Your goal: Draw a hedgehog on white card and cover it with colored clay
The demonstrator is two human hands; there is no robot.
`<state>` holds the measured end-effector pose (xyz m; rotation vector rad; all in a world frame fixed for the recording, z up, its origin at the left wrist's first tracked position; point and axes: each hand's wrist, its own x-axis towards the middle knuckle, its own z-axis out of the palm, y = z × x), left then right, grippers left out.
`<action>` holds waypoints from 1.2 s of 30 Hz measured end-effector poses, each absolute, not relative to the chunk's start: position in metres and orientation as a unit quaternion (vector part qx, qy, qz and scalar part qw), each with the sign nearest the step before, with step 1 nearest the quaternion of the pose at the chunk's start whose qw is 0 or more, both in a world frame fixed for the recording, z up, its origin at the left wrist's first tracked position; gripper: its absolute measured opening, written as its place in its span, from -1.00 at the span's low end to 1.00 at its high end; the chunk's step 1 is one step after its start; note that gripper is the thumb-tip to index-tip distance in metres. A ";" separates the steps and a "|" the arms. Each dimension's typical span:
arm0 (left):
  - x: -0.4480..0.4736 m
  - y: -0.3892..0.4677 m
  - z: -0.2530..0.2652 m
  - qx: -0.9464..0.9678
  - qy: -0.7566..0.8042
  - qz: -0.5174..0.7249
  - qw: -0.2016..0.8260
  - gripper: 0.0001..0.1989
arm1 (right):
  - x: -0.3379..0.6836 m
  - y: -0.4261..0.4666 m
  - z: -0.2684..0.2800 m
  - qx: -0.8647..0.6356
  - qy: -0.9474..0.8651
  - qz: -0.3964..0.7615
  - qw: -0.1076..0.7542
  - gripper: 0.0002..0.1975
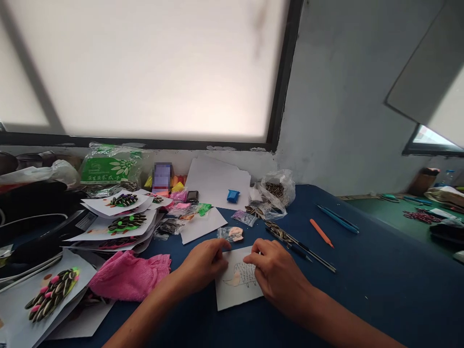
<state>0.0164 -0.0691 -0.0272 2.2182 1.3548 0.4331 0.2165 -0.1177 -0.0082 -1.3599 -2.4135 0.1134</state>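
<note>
A white sheet of paper (232,300) lies on the blue table, bearing a pencil-like drawing of a hedgehog-shaped animal (246,274). Peach clay covers the animal's pointed face. My left hand (206,265) is closed at the sheet's upper left edge, thumb and forefinger gripping there. Over the right side of the paper, my right hand (277,273) is curled with its fingertips pinched together beside the drawing; whatever they hold, if anything, is hidden. Just beyond the paper is a small clear bag with peach clay (236,234).
Sheets decorated with sunflower seeds (126,222) are stacked at left, near a pink cloth (132,276). Behind are clay packets (177,195), a blue clay block (233,195) and a bag of seeds (277,188). Tweezers (339,220), an orange pen-like tool (321,233) and pens (300,249) lie right.
</note>
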 end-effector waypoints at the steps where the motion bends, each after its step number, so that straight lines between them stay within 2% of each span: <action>1: 0.016 -0.069 -0.029 0.814 0.500 0.163 0.248 -0.68 | 0.217 -0.117 -0.009 -0.485 -0.856 0.040 0.177 -0.65; 7: 0.016 -0.068 -0.034 0.806 0.511 0.181 0.236 -0.82 | 0.220 -0.114 -0.006 -0.496 -0.852 0.043 0.163 -0.67; 13: 0.016 -0.068 -0.033 0.799 0.516 0.193 0.242 -0.92 | 0.218 -0.119 -0.012 -0.436 -0.882 0.050 0.173 -0.72; 28: 0.011 -0.066 -0.025 0.803 0.476 0.151 0.325 -0.91 | 0.232 -0.124 -0.026 -0.419 -0.875 0.060 0.236 -0.67; 36: 0.014 -0.069 -0.028 0.817 0.469 0.185 0.279 -0.84 | 0.230 -0.129 -0.030 -0.388 -0.893 0.088 0.211 -0.68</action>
